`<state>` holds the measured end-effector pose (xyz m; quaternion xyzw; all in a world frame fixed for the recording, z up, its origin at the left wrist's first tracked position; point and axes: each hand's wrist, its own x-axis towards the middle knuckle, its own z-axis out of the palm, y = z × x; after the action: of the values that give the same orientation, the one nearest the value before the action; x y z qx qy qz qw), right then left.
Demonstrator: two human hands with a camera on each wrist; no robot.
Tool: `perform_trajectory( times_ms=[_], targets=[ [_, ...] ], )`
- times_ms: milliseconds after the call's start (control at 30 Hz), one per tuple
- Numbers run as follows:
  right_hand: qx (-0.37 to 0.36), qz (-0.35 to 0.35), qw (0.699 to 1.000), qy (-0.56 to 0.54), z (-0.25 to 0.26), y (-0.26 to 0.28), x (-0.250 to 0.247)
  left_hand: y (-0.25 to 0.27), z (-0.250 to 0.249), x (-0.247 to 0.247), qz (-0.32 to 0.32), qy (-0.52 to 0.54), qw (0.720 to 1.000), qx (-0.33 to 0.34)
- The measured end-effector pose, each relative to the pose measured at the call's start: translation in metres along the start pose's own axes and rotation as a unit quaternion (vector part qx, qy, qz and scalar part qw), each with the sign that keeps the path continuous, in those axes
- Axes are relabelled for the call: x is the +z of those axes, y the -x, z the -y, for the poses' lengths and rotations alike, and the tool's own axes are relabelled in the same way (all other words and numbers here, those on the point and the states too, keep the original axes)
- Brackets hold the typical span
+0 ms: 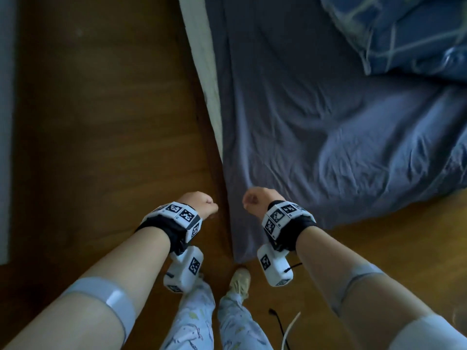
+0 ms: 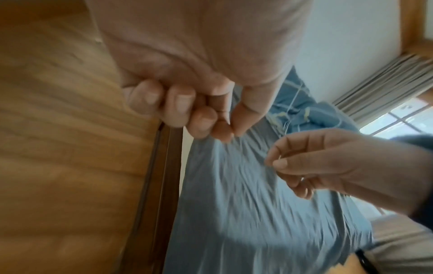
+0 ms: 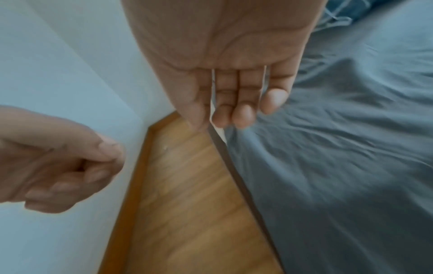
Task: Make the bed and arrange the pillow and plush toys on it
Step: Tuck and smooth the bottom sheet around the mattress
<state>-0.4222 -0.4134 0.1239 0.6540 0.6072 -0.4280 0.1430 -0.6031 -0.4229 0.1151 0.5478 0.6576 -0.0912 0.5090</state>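
Sheet-straightening is judged to be in hand: the wrinkled blue-grey cotton bedsheet (image 1: 328, 147) lies at the right hand (image 1: 255, 202), whose pinch cannot be told, beside the empty, curled left hand (image 1: 199, 205); next, its corner must be drawn taut.

the bed sheet (image 1: 316, 127) covers the mattress (image 1: 202, 59) on the right, its near corner hanging down to the wooden floor (image 1: 101, 122), which lies left of and before the bed. a bunched quilt (image 1: 409, 29) lies on the sheet at the far right. both hands, the left hand (image 1: 199, 204) and the right hand (image 1: 256, 199), are at the sheet's near left corner, with the person's foot (image 1: 240, 281) on the floor below them.
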Motion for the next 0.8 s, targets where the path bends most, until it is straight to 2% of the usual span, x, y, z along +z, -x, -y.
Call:
perform_trajectory(
  times_ms=[133,267,367,600,800],
  targets=[
    [-0.075,-0.070,0.995,0.017,0.087,0.001,-0.056,0.027,0.004,-0.087,-0.057,-0.002,0.998,0.030],
    [-0.130,-0.088,0.986,0.049,0.163,-0.011,-0.091,0.040,0.015,-0.157,-0.083,-0.022,0.996,0.025],
    [-0.151,-0.087,0.982,0.066,0.201,-0.020,-0.110,0.037,0.012,-0.199,-0.088,-0.028,0.995,0.026],
    [-0.123,-0.078,0.985,0.095,0.242,-0.089,-0.170,-0.015,-0.019,-0.286,-0.091,-0.111,0.988,0.061],
    [-0.082,-0.072,0.991,0.081,0.281,-0.161,-0.257,-0.071,-0.063,-0.390,-0.110,-0.133,0.982,0.074]
  ],
)
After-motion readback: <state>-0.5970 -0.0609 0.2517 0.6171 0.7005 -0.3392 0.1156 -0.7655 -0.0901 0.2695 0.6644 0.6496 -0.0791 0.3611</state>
